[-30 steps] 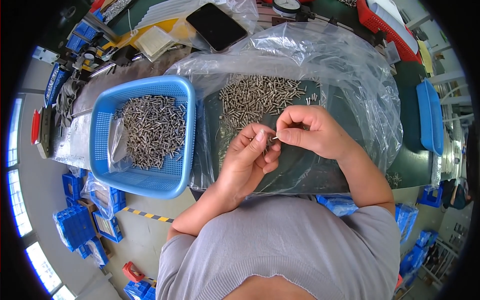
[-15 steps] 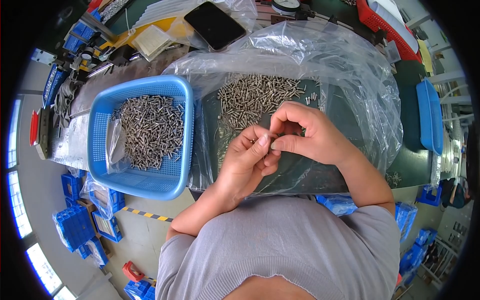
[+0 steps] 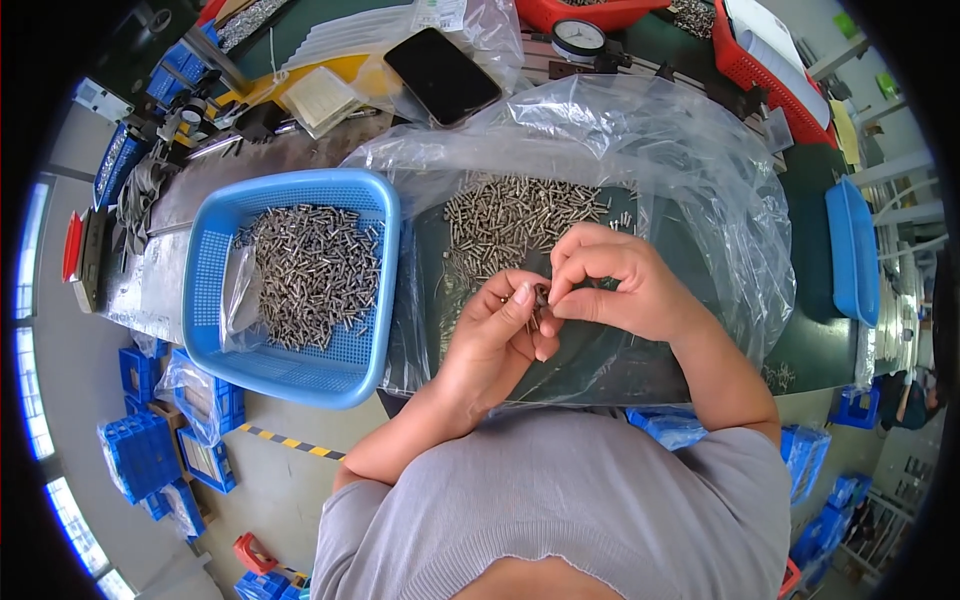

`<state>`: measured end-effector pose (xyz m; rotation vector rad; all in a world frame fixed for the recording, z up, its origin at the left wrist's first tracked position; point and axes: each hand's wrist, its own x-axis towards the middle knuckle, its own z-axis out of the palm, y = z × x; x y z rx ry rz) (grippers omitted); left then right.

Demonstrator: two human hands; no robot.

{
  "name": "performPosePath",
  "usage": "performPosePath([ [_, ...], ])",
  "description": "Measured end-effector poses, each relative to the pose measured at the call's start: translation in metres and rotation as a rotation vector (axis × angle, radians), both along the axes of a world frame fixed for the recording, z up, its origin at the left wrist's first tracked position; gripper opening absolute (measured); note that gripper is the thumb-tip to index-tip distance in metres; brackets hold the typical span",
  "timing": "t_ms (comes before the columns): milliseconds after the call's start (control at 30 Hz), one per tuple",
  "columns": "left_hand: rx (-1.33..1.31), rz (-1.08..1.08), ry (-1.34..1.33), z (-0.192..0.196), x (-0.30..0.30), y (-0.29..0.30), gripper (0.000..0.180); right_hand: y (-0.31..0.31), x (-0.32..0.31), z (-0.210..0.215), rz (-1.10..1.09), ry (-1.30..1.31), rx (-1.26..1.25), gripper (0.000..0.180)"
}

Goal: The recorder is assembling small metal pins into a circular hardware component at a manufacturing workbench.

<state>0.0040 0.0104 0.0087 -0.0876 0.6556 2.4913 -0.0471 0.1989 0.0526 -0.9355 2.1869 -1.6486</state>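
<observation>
Item: small metal pin (image 3: 538,305), short, grey and shiny, pinched between both hands over the middle of the surface (image 3: 800,345).

Left hand (image 3: 495,335): grip nearly closed, thumb and forefinger tips pressed on the pin from the left.

Right hand (image 3: 620,285): grip curled tight, fingertips meeting the same pin from the right; the two hands touch at the tips. Much of the pin is hidden by the fingers, so its exact shape cannot be told.

Handling, as judged: light, stiff, smooth and likely slippery; not fragile, but easy to drop and lose among the others. Best held across its shaft with two fingertips, near one end.

Stock nearby: loose pile of like pins (image 3: 510,220) just beyond the hands, lying on a dark mat inside a clear plastic bag (image 3: 690,170) spread open. Blue mesh basket (image 3: 290,290) to the left, holding a larger heap of pins and a small clear bag.

Far side: black phone (image 3: 442,76), dial gauge (image 3: 578,38), red tray (image 3: 770,70). Blue tray (image 3: 852,250) at right.
</observation>
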Motion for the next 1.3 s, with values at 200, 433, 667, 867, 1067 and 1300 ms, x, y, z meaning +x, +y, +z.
performPosePath([
  [200, 0.022, 0.022, 0.005, 0.004, -0.002, 0.002, 0.017, 0.006, -0.016, -0.016, -0.290, 0.377, 0.337, 0.012],
  [433, 0.044, 0.016, 0.001, 0.004, -0.002, 0.001, 0.016, -0.001, -0.016, -0.022, -0.245, 0.540, 0.409, 0.019],
  [667, 0.004, 0.038, 0.006, 0.004, -0.001, 0.002, 0.017, 0.000, -0.014, -0.009, -0.217, 0.415, 0.308, 0.014],
  [867, -0.029, 0.025, -0.011, 0.005, 0.000, 0.003, 0.018, -0.002, -0.001, 0.002, -0.089, -0.031, 0.036, 0.009],
  [1067, -0.082, 0.024, -0.021, 0.006, 0.000, 0.003, 0.022, -0.005, 0.003, 0.004, -0.085, -0.143, 0.037, 0.009],
  [1300, -0.082, -0.022, -0.022, 0.005, 0.000, 0.001, 0.019, -0.011, 0.002, 0.005, -0.114, 0.024, 0.076, 0.015],
])
